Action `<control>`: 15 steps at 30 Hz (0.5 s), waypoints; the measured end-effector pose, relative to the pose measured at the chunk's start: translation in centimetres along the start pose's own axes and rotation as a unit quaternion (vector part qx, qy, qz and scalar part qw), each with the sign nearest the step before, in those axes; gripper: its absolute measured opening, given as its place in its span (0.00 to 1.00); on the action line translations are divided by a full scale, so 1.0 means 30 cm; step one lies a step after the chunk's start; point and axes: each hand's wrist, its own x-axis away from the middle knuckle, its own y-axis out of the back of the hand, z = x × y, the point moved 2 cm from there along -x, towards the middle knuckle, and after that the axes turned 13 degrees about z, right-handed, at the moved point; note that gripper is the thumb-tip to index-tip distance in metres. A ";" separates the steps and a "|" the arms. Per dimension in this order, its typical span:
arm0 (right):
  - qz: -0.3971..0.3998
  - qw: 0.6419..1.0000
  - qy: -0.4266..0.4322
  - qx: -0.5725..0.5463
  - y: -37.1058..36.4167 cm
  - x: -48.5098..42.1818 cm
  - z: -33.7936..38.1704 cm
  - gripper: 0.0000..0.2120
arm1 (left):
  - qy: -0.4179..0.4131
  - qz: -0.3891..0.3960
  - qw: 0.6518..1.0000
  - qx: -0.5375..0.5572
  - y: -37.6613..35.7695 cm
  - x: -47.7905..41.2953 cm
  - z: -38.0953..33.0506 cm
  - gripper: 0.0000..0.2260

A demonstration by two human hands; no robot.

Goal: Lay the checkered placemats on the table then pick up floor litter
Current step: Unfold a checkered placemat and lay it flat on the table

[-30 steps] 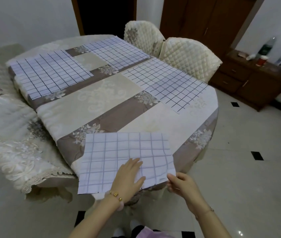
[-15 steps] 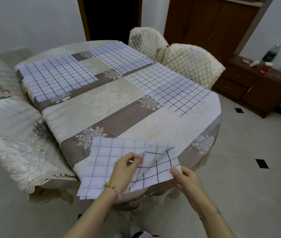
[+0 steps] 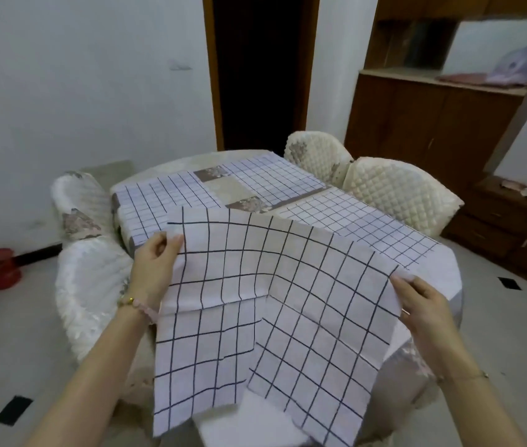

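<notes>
Fingers of the left hand (image 3: 155, 269) pinch the upper left corner of the checkered placemat (image 3: 272, 301), which hangs creased in the air over the near edge of the desk (image 3: 220, 188). The right hand (image 3: 423, 304) pinches its right edge. It looks thin, light and floppy, so holding opposite corners taut should suit. Other placemats (image 3: 352, 221) lie flat beyond.
</notes>
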 end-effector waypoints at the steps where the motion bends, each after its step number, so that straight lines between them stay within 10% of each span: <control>1: 0.005 1.000 0.016 -0.007 -0.019 -0.024 0.040 0.05 | -0.007 -0.015 1.000 -0.007 0.037 -0.013 -0.023 0.14; 15: 0.271 0.959 0.052 0.063 -0.640 -0.134 0.020 0.17 | -0.011 -0.304 0.952 -0.036 0.507 0.403 -0.097 0.09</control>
